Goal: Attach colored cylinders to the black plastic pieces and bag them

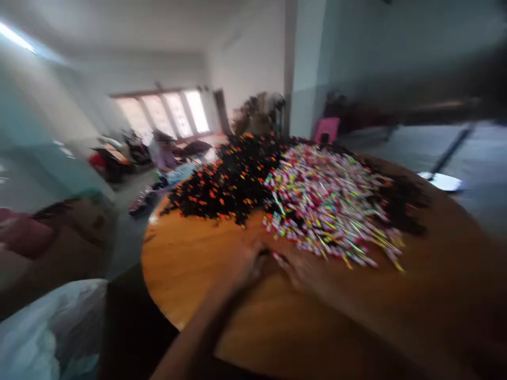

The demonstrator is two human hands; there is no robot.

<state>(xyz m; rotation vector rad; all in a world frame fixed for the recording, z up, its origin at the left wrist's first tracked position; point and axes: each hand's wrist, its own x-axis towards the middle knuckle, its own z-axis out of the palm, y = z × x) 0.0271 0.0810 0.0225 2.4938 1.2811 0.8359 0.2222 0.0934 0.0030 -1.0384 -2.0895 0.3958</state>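
Observation:
Over the wooden round table point(186, 258), my left hand point(251, 258) and my right hand point(299, 266) come close together near the middle. Motion blurs both. The left fingers are curled inward. A small reddish-white bit shows at my right fingertips, too smeared to name. Just beyond my right hand spreads a heap of small glossy wrapped sticks point(328, 195), white and red with yellow-green ends. To its left lies a pile of small black pieces with orange tips point(222, 184).
More dark pieces point(404, 203) lie at the table's right. A whitish sack point(59, 322) stands at lower left. Further back are a pink stool point(327, 128), a round white base with a dark pole point(441, 181), and a person point(162, 150) near the windows.

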